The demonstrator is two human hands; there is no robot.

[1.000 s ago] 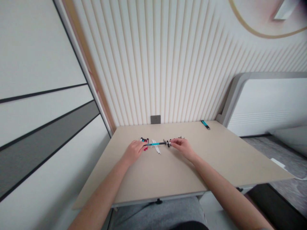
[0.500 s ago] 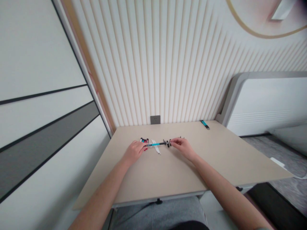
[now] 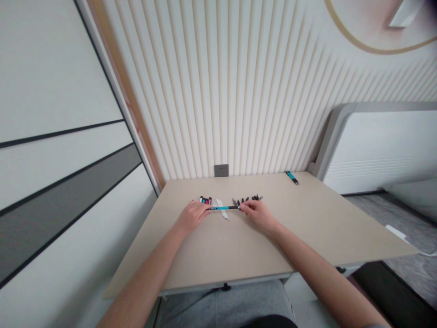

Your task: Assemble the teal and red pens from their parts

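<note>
The left hand [image 3: 193, 216] is closed on one end of the black-and-blue pen [image 3: 223, 208], and the right hand [image 3: 258, 213] pinches its other end, so the pen passes above white sticks [image 3: 224, 214] on the bench [image 3: 232, 250].

My left hand [image 3: 194, 214]: grips the left end of one blue-and-black pen [image 3: 223, 208], held crosswise. My right hand [image 3: 257, 212]: thumb and fingertips at the pen's right end. Under and beside the pen: slim white sticks [image 3: 226, 216], lying aslant on my worktop [image 3: 232, 250]. Just beyond my left hand: a cluster of coloured pieces [image 3: 205, 200], partly hidden. Around my right fingers: small dark parts [image 3: 256, 197], too small to identify. Far right corner: further blue-and-black pieces [image 3: 292, 177]. Wall behind: one grey socket [image 3: 221, 170].
</note>
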